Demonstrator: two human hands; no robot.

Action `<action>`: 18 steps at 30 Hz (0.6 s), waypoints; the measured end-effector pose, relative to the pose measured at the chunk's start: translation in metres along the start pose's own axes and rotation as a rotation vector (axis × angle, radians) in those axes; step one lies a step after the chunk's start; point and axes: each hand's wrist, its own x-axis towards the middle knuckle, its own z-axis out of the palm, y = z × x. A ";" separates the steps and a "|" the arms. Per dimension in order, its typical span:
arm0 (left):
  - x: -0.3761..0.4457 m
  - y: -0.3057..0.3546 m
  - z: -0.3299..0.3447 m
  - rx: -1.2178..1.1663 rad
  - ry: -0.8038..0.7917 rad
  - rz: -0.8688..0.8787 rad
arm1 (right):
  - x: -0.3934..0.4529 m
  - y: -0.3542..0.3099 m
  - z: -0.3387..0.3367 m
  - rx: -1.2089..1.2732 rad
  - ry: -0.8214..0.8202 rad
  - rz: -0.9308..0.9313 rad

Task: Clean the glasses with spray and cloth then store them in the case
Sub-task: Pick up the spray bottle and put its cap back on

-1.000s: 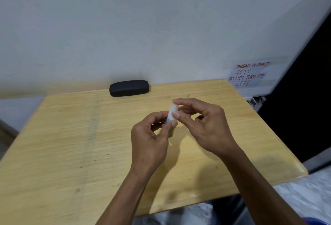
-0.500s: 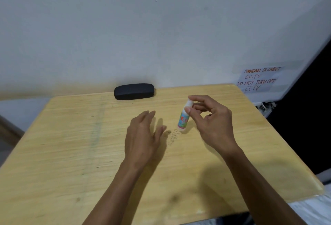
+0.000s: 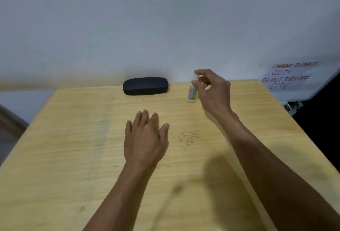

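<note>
Spray bottle (image 3: pixel 192 92) upright, nozzle up, in right hand (image 3: pixel 213 91).

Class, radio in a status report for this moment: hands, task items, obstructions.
Right hand pinching spray bottle upright by its top, right of closed case. Left hand open, empty, over table. Nothing obstructing.
</note>
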 end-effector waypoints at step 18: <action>0.000 -0.003 0.003 0.009 0.011 -0.003 | 0.041 -0.004 0.036 -0.079 -0.054 0.032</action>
